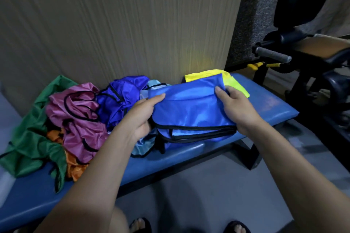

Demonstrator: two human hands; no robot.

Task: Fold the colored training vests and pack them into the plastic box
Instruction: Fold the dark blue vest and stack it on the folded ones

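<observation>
Padded blue bench against a ribbed beige wall; grey floor below. Left hand and right hand each grip a folded blue vest above the bench. Loose vests lie left of it; yellow vest behind.

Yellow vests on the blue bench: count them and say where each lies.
1, perhaps more: a shiny yellow vest lies at the bench's far right, behind the folded blue vest both hands hold. Others may be hidden.
</observation>
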